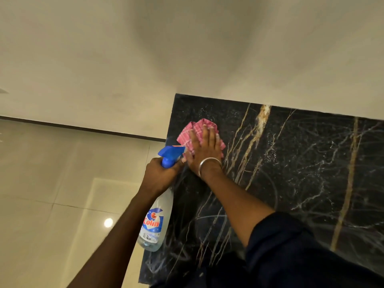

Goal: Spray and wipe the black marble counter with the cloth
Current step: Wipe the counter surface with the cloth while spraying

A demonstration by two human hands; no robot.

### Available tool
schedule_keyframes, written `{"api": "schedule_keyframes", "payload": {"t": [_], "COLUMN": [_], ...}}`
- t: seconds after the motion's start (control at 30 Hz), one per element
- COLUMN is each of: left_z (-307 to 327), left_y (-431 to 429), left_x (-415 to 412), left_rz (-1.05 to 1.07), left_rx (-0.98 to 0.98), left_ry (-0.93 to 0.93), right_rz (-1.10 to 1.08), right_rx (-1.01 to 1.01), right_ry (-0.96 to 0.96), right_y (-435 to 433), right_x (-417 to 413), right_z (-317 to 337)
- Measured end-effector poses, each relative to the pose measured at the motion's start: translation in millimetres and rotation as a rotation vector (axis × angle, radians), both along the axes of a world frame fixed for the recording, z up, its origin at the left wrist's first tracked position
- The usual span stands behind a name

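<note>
Here, right hand flat on cloth

Your flat right hand hides most of the pink checked cloth; beside it, your left fist covers the clear spray bottle's neck.

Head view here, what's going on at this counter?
A person is cleaning a black marble counter. The right hand lies flat on a pink checked cloth, pressing it onto the stone near the far left corner by the wall. The left hand grips a spray bottle by its neck, blue nozzle up, at the counter's left edge. Faint swirled streaks show across the surface. A metal bangle sits on the right wrist.
</note>
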State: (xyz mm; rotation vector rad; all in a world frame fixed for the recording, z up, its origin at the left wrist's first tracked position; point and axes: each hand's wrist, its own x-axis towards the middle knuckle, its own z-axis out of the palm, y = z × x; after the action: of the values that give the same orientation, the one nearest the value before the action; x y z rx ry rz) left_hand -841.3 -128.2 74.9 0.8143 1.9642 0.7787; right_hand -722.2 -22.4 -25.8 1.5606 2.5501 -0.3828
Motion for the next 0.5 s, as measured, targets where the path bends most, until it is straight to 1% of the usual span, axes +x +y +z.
{"api": "schedule_keyframes", "payload": {"t": [0.13, 0.17, 0.23, 0.33, 0.5], "left_z": [1, 1, 4, 8, 14], "left_y": [-4, -5, -6, -6, -8], "left_x": [-7, -8, -7, -4, 13], "left_rz": [0.041, 0.045, 0.054, 0.029, -0.054], "left_rx": [0.011, 0.015, 0.009, -0.012, -0.016], "left_ry": [0.062, 0.067, 0.063, 0.048, 0.052], "right_rz": [0.212, 0.230, 0.246, 0.247, 0.080], "right_rx": [-0.005, -0.003, -0.041, -0.050, 0.018], "right_ry": [-0.121, -0.126, -0.071, 0.015, 0.030], "right_y": [-7, -7, -4, -3, -13], "right_x": [-50, -52, -47, -18, 78], "right_z": [10, 11, 11, 7, -3]}}
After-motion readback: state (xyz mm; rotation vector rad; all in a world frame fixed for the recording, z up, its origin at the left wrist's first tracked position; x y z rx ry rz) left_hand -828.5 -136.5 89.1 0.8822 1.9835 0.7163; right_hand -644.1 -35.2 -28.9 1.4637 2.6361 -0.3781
